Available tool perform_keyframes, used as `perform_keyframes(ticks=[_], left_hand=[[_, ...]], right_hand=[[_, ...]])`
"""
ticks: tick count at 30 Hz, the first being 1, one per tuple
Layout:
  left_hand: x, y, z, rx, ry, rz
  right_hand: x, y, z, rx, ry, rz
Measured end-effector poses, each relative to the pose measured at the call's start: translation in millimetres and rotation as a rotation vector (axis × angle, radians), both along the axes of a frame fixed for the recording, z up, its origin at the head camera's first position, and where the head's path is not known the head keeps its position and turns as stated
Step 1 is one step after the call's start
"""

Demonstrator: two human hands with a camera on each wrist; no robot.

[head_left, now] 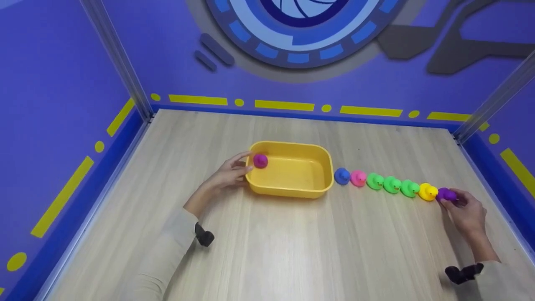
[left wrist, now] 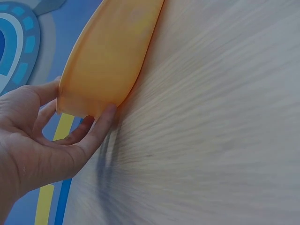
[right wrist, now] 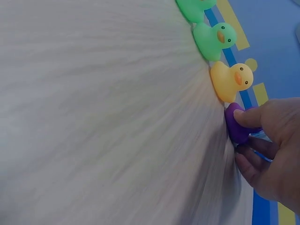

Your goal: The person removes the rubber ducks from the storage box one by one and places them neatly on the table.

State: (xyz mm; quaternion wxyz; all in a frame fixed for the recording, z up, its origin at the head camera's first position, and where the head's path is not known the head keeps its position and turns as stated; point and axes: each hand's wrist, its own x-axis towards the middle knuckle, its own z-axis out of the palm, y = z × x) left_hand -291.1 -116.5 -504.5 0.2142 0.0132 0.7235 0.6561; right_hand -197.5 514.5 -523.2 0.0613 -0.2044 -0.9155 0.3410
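Observation:
My left hand [head_left: 229,172] grips the left end of a yellow plastic tub [head_left: 288,193], thumb and fingers spread against its end wall. The left wrist view shows the fingers [left wrist: 96,133] touching the outside of the tub [left wrist: 105,61]. Inside the tub, by its left wall, sits a magenta toy duck [head_left: 261,161]. My right hand [head_left: 468,211] pinches a purple rubber duck [head_left: 446,194] at the right end of a row. Beside it stands a yellow duck [head_left: 428,192]. In the right wrist view my thumb presses the purple duck [right wrist: 238,126].
The row runs left to the tub: several green ducks [head_left: 392,184], a pink duck [head_left: 358,178] and a blue duck [head_left: 342,176] close to the tub's right wall. Blue panels [head_left: 175,75] with yellow marks enclose the wooden table [head_left: 284,246] at the back and sides.

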Motion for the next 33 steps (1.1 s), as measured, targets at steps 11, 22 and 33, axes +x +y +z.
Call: perform_keyframes(ticks=[11, 22, 33], left_hand=[[1.5, -1.2, -0.9, 0.0, 0.021, 0.004], [0.4, -0.6, 0.0, 0.013, 0.012, -0.012], [1.6, -0.5, -0.3, -0.008, 0.009, -0.002]], right_hand=[[6.8, 3.7, 5.3, 0.041, 0.028, 0.068], [10.6, 0.3, 28.1, 0.041, 0.023, 0.109], [7.0, -15.5, 45.8, 0.027, 0.158, 0.191]])
